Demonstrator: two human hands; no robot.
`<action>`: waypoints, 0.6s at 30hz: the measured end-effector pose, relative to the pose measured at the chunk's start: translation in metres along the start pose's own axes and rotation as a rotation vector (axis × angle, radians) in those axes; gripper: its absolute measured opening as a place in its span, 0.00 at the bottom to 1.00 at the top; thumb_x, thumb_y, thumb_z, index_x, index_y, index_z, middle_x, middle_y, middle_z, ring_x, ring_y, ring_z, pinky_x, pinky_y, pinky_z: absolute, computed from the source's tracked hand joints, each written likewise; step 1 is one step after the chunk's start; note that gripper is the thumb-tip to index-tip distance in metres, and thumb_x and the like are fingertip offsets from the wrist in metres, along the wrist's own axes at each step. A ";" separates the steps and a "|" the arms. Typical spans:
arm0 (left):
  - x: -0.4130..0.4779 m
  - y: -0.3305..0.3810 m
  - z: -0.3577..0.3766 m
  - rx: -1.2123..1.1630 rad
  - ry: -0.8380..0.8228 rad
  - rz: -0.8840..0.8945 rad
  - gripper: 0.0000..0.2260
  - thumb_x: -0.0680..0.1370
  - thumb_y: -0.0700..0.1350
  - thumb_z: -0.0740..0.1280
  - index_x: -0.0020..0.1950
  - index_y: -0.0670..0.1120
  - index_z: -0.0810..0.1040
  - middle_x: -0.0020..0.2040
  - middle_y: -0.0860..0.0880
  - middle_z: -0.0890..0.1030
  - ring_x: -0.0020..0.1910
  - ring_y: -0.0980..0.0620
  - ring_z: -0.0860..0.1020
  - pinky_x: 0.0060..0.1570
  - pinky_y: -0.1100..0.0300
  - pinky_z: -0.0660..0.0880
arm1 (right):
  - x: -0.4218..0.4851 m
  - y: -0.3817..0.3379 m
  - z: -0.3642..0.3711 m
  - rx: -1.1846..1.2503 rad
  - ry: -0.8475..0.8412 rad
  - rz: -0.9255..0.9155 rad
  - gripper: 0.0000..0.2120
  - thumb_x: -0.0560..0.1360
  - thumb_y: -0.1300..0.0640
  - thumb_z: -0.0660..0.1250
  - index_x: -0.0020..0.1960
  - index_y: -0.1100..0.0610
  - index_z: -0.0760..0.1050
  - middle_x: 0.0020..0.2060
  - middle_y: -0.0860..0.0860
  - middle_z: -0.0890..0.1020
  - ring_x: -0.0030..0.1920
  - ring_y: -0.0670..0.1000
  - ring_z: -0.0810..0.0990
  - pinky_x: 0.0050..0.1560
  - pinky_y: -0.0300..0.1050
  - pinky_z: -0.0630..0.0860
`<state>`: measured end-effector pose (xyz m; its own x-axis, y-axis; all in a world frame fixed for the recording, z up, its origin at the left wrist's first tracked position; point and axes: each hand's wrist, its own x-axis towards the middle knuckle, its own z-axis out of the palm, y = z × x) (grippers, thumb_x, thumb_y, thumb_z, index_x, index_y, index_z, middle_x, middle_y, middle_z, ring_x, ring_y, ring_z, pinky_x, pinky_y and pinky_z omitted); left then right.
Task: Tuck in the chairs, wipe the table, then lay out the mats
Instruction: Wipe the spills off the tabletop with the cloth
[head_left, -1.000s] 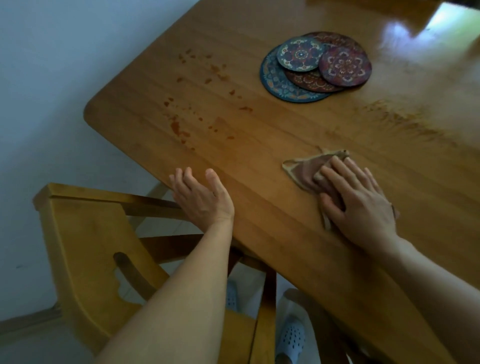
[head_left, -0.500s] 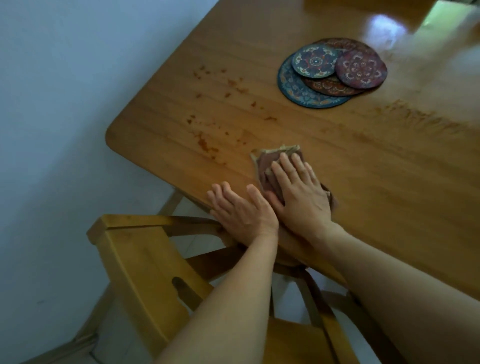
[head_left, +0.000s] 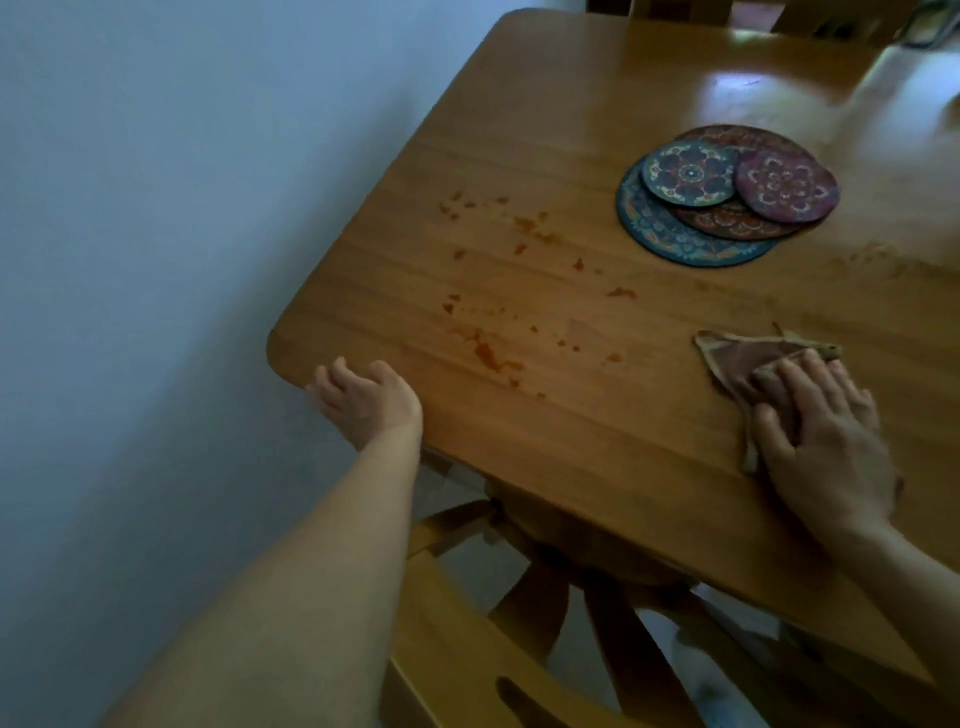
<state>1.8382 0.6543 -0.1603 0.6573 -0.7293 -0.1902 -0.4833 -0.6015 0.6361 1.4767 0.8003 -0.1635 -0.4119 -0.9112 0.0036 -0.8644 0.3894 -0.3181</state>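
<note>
A wooden table (head_left: 545, 467) fills the view, with reddish stains (head_left: 488, 353) scattered over its near left part. My right hand (head_left: 826, 436) lies flat on a brownish cloth (head_left: 737, 358) at the right, fingers straight, pressing it to the tabletop. My left hand (head_left: 363, 400) rests with relaxed fingers at the table's near left corner edge. A pile of round patterned mats (head_left: 727, 195) lies farther back on the table. A wooden chair (head_left: 467, 649) stands under the near edge, its back below my left arm.
A pale blue wall (head_left: 182, 208) runs along the table's left side. Another chair back shows at the far edge (head_left: 675, 10). A faint smear (head_left: 883, 260) marks the tabletop right of the mats.
My right hand slid the cloth away to the right, out of the stained area. My left hand shifted left to the table's corner edge.
</note>
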 end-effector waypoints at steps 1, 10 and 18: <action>-0.005 0.000 0.008 -0.007 0.006 0.003 0.24 0.82 0.49 0.54 0.77 0.44 0.58 0.80 0.46 0.51 0.79 0.47 0.45 0.75 0.47 0.51 | 0.005 -0.013 0.004 -0.010 0.023 0.085 0.29 0.78 0.41 0.52 0.75 0.53 0.62 0.76 0.54 0.62 0.77 0.55 0.56 0.77 0.54 0.50; -0.011 0.001 0.030 -0.018 0.149 0.029 0.25 0.83 0.52 0.52 0.77 0.41 0.59 0.80 0.44 0.53 0.79 0.47 0.45 0.77 0.49 0.49 | 0.038 -0.151 0.050 -0.016 0.015 0.089 0.34 0.79 0.38 0.51 0.78 0.58 0.55 0.79 0.57 0.53 0.78 0.56 0.48 0.77 0.51 0.43; -0.009 0.003 0.027 -0.035 0.167 0.054 0.25 0.83 0.51 0.55 0.76 0.38 0.61 0.79 0.41 0.55 0.79 0.44 0.46 0.76 0.52 0.44 | 0.025 -0.251 0.086 0.050 -0.062 -0.226 0.33 0.78 0.39 0.54 0.78 0.54 0.56 0.79 0.54 0.55 0.78 0.53 0.49 0.76 0.48 0.41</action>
<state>1.8159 0.6504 -0.1769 0.7192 -0.6942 -0.0297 -0.5024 -0.5490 0.6680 1.7078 0.6682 -0.1655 -0.1901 -0.9815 0.0222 -0.9163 0.1692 -0.3629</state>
